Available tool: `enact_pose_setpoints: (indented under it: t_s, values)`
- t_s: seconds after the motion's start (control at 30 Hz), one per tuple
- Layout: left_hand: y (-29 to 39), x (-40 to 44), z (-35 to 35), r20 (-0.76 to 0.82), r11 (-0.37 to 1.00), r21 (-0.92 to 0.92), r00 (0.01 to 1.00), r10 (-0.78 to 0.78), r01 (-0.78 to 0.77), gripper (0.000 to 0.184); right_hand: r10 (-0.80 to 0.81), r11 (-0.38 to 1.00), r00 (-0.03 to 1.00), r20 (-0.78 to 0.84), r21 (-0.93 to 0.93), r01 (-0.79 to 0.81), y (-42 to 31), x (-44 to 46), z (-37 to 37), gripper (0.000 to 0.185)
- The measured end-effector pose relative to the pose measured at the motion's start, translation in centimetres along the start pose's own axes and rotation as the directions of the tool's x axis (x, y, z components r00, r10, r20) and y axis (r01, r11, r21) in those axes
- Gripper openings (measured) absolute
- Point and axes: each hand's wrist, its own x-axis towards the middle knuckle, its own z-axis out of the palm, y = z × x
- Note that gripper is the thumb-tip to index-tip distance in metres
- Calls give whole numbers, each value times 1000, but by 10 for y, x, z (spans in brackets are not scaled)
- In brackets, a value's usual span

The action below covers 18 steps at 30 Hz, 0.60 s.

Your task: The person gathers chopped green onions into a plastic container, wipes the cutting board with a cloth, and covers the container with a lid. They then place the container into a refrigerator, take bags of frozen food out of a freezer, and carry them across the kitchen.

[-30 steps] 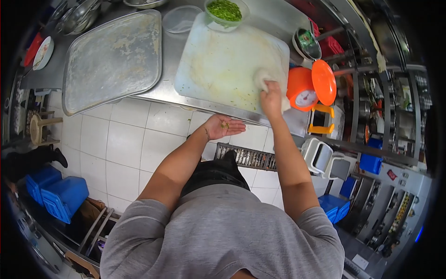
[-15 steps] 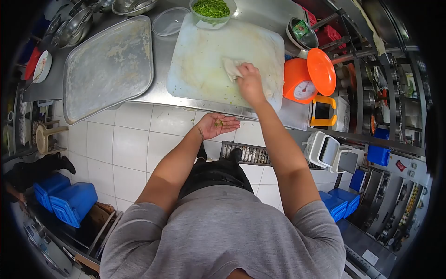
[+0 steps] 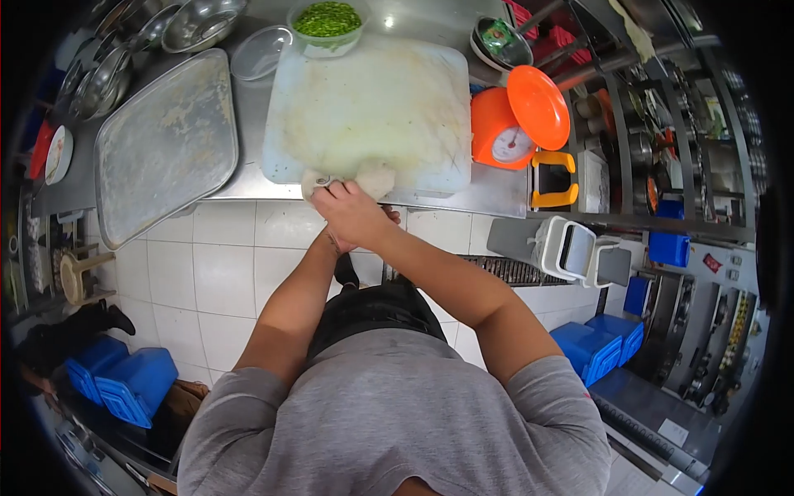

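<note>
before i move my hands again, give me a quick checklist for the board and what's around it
- Cloth in right hand: ok
- Left hand holding scraps: cannot tell, mostly hidden under the right
- Board free of stains: not ok, yellowish marks show
- Tub of greens covered: not ok, open
- Tub clear of the board: not ok, overlaps its far edge
- Scale beside the board, not on it: ok
</note>
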Motion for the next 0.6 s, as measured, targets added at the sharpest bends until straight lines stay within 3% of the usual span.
enact_pose_setpoints:
  t_s: [0.03,0.17,0.2,0.27,0.3,0.33,0.4,0.43,0.47,0.53,0.57,0.6]
  values:
    - [0,1,0,-82,1000,8,997,-14,15,39,-17,993,996,88,-117,27,-3,-2,5,33]
    - [2,5,0,-390,999,25,920,-31,44,34,61,963,995,82,-268,-37,29,-57,-16,34]
    - [1,11,-7,-390,999,25,920,-28,41,34,102,941,989,107,-333,-61,35,-71,-23,32]
    - [-12,32,-28,-143,985,-73,976,-163,153,29,189,929,977,100,-342,-145,48,-97,-37,33]
    - [-18,33,17,-344,991,13,932,-119,131,23,278,908,956,93,-350,-230,49,-105,-41,33]
    - [-24,41,3,-342,991,7,932,-122,132,23,278,908,955,99,-351,-228,46,-110,-41,33]
    - [-33,57,-8,14,965,-143,975,-221,221,23,522,852,853,30,-74,-519,42,-118,-41,41]
    - [-39,57,6,-219,986,-58,962,-163,154,29,574,813,819,-19,131,-567,39,-124,-37,40]
    - [-45,63,8,-217,986,-56,962,-167,159,29,577,811,816,-22,129,-570,40,-133,-32,40]
    - [-47,67,24,-146,991,135,989,35,-15,34,530,745,847,-33,495,-447,43,-142,-34,34]
    - [-43,61,28,-318,993,-56,940,-119,107,37,588,725,802,-109,510,-463,47,-150,-39,35]
    - [-42,63,25,-323,992,-58,939,-121,109,37,590,722,800,-106,513,-464,54,-145,-53,35]
